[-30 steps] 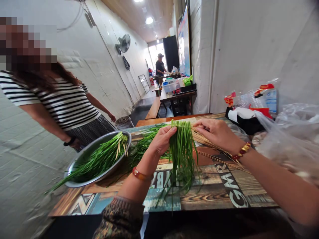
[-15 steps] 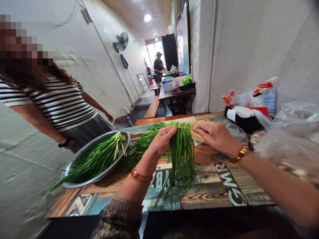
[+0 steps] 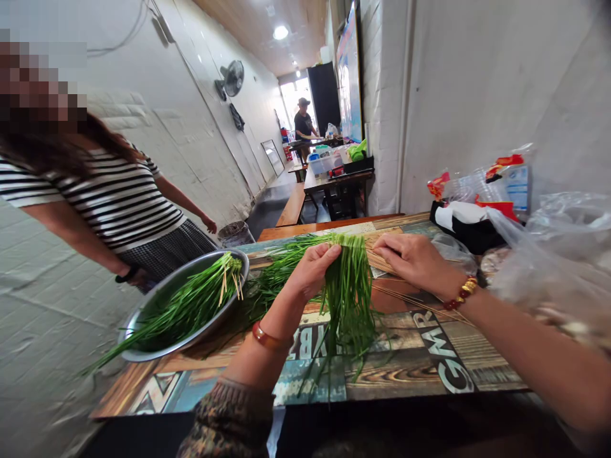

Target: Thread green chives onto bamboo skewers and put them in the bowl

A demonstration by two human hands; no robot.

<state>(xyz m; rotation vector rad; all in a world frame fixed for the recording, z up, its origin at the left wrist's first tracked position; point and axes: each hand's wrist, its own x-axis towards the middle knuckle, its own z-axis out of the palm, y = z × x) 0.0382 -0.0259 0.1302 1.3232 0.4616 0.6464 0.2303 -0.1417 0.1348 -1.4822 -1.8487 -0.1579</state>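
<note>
My left hand [image 3: 319, 267] is closed on the top end of a bunch of garlic chives [image 3: 351, 299], whose long green leaves hang down to the tabletop. My right hand [image 3: 405, 257] pinches at the right side of that bunch, its fingers closed around what looks like a thin bamboo skewer, mostly hidden by them. Behind the hands lie more loose chives [image 3: 281, 273]. Several bare bamboo skewers [image 3: 401, 296] rest on the table beneath my right hand. To the left, a metal basin [image 3: 184, 346] holds chives [image 3: 191, 299] with skewers through their ends.
The wood-patterned table [image 3: 391, 375] reaches toward me. At its right stand clear plastic bags [image 3: 548, 254] and a black-and-white bundle [image 3: 461, 226]. A person in a striped top [image 3: 114, 203] stands beyond the basin; another person [image 3: 304, 124] is far back near other tables [image 3: 334, 181].
Both hands stay almost in place on the chives and skewer. The hanging leaves have shifted slightly at their lower ends. The view has moved a little.
</note>
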